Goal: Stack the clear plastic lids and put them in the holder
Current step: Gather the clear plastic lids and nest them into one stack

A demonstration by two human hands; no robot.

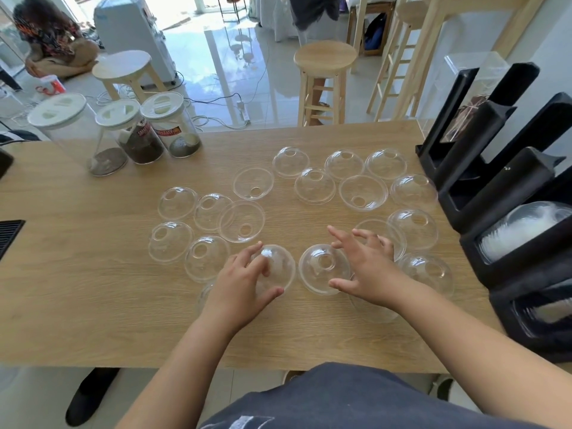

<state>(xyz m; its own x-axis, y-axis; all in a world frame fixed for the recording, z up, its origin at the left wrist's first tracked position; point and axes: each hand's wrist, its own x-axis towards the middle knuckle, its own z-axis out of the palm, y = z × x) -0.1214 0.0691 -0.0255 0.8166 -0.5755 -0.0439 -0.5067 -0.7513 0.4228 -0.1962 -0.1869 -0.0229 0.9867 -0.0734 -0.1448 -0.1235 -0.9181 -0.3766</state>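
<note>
Two hands over the near middle of the table (93, 305). Left hand (244, 286) curled over a dome lid (278, 267), fingertips on its crown, thumb at its near rim; whether it is truly gripped I cannot tell. Right hand (368, 270) spread wide, fingers splayed, thumb just beside a second dome lid (323, 269) that sits hole up between the two hands; palm hovers above other lids, touching or not unclear.

Around eighteen loose clear lids (315, 185) scattered flat across the table in two loose clusters, left and right. Most sit dome up, hole pointing at the ceiling; a few lie flipped, rim up, like the one (241, 221) left of centre and another (362, 192) farther back. Several touch or overlap at the rims. One lid partly hidden under the left wrist, another under the right forearm.

Black holder (495, 193) stands on the table's right edge, with slanted channels opening toward the person. A nested row of lids (523, 230) already lies in one channel, its long axis along the slant.

Three jars (142, 134) with white caps at the far left of the table. Wooden stools (325, 60) on the floor beyond.
</note>
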